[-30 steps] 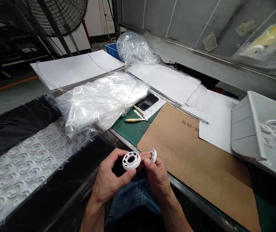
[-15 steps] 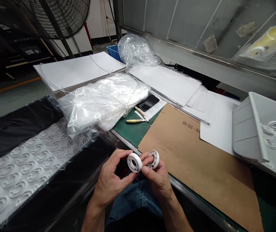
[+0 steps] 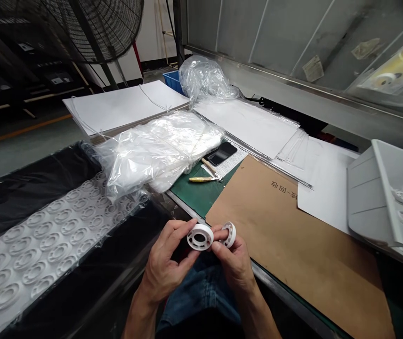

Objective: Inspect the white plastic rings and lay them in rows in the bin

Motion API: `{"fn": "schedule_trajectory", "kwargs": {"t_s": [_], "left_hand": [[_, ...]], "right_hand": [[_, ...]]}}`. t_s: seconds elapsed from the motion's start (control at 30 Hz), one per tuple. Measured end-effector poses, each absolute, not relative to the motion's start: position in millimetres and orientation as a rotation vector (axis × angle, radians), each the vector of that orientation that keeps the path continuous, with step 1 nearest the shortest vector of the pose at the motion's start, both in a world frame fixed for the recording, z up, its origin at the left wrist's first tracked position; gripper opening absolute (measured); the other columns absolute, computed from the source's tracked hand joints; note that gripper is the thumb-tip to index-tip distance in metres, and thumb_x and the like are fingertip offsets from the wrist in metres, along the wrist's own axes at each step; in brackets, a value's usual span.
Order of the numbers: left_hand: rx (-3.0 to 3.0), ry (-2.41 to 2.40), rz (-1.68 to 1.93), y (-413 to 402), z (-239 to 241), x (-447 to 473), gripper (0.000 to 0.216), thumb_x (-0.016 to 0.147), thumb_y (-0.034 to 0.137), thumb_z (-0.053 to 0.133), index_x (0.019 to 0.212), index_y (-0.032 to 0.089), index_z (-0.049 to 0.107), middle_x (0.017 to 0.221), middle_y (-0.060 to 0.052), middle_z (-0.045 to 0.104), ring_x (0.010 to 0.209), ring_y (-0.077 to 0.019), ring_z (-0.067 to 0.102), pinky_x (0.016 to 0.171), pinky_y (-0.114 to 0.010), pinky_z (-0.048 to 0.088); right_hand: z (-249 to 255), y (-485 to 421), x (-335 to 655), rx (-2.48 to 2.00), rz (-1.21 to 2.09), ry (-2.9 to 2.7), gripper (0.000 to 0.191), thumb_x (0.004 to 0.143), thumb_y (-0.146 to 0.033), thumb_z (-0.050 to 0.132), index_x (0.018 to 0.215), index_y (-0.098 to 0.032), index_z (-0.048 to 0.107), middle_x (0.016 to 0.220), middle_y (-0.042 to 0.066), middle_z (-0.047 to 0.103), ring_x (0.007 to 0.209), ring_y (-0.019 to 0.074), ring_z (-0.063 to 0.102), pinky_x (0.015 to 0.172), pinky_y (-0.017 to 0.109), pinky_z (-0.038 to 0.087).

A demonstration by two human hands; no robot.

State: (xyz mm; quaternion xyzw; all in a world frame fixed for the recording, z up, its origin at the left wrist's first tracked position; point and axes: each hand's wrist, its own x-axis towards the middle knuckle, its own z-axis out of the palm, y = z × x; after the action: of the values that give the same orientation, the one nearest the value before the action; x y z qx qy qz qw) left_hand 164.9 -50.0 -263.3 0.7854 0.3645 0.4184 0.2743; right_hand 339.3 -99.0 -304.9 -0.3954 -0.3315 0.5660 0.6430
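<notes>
In the head view, the left hand [image 3: 166, 268] pinched a white ring [image 3: 202, 229] between thumb and fingers, near six o'clock. Just beside it, on its three-o'clock side, the right hand [image 3: 237, 266] gripped a second ring [image 3: 232, 235], tilted more nearly edge-on. Brown cardboard [image 3: 300, 249] lay at four o'clock, a grey bin [image 3: 369, 200] holding similar rings at three, and rows of rings [image 3: 57, 260] at eight.

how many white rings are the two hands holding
2: one white ring pinched in the left hand, a second ring held by the right hand. Any behind the fingers would be hidden.
</notes>
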Motion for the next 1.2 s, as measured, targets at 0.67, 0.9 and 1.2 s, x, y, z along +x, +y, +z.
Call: {"fn": "schedule_trajectory", "kwargs": {"t_s": [0.67,0.9,1.2], "left_hand": [[2.062,0.908,1.101,-54.6,-263.6,162.7,0.049,0.087,0.013,0.077,0.130,0.025,0.057,0.118,-0.007,0.064,0.111,-0.0230,0.066,0.099,-0.036,0.057],[2.062,0.909,1.127,-54.2,-266.0,160.6,0.053,0.085,0.025,0.087,0.130,0.025,0.060,0.120,-0.007,0.063,0.112,-0.0228,0.065,0.099,-0.033,0.056],[1.922,0.954,1.167,-56.0,-265.3,156.4,0.052,0.080,0.042,0.091,0.120,0.025,0.064,0.112,-0.007,0.068,0.105,-0.0250,0.069,0.091,-0.036,0.058]], "right_hand": [[-300.4,-95.1,334.3,-1.042,1.359,-0.697,0.020,0.088,-0.041,0.081,0.083,-0.022,0.084,0.091,0.005,0.074,0.088,0.0236,0.065,0.085,0.036,0.051],[-298.1,-96.8,330.8,-1.025,1.402,-0.673,0.014,0.086,-0.037,0.082,0.088,-0.024,0.086,0.094,0.005,0.076,0.092,0.0242,0.066,0.087,0.036,0.052],[-298.5,-101.7,332.6,-1.079,1.369,-0.727,0.020,0.089,-0.042,0.080,0.083,-0.023,0.085,0.095,0.007,0.077,0.094,0.0267,0.068,0.089,0.038,0.053]]}}
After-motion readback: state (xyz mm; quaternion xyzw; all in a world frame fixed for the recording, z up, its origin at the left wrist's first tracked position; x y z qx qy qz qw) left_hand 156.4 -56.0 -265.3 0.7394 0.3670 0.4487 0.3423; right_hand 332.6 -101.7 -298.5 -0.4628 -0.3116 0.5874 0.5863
